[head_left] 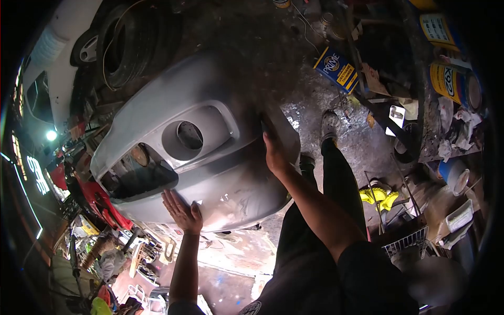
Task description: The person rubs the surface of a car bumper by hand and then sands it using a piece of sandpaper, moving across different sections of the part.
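A grey car bumper [226,181] with a round opening and a larger dark opening fills the middle of the view. My left hand [182,211] lies on its lower edge, below the larger opening, with fingers spread and the thumb apart. On the bumper's right side is my right hand [273,152], seen edge-on against the surface near its corner. Its thumb shows, while the other fingers are mostly dark and hard to make out.
Tires [123,44] stand at the upper left. A blue and yellow PRIME can [337,69] and a yellow cloth [379,196] are at the right. Beside a wire basket [407,241] lies clutter. Red car parts [100,202] are at the left.
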Motion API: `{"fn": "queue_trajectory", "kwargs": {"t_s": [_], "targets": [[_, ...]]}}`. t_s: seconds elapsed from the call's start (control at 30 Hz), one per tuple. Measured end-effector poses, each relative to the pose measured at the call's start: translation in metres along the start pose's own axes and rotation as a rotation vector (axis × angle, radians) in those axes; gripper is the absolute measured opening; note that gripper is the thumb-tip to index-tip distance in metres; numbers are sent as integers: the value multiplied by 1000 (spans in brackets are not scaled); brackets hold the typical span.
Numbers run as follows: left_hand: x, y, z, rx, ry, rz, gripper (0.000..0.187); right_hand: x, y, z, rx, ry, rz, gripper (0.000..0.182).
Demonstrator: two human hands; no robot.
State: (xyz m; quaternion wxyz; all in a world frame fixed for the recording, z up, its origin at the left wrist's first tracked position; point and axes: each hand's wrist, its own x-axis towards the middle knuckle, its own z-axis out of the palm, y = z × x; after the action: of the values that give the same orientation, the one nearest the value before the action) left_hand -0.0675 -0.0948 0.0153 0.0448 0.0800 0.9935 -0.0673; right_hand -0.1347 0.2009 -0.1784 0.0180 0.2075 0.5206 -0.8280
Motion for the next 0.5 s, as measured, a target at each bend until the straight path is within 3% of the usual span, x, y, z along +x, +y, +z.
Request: {"fn": "queue_trajectory", "kwargs": {"t_s": [0.1, 0.2, 0.3, 0.4, 0.5], "targets": [[0, 0, -1, -6, -2, 0, 78, 44, 20, 14, 150, 62, 10, 59], [0, -1, 2, -11, 5, 6, 78, 119, -4, 12, 195, -41, 93, 59], [2, 1, 1, -3, 1, 7, 78, 89, -4, 22, 66, 48, -8, 60], [0, -1, -1, -6, -3, 18, 77, 6, 12, 9, -175, 39, -157, 60], [-1, -2, 1, -5, -1, 23, 77, 6, 26, 5, -220, 14, -130, 62]]}}
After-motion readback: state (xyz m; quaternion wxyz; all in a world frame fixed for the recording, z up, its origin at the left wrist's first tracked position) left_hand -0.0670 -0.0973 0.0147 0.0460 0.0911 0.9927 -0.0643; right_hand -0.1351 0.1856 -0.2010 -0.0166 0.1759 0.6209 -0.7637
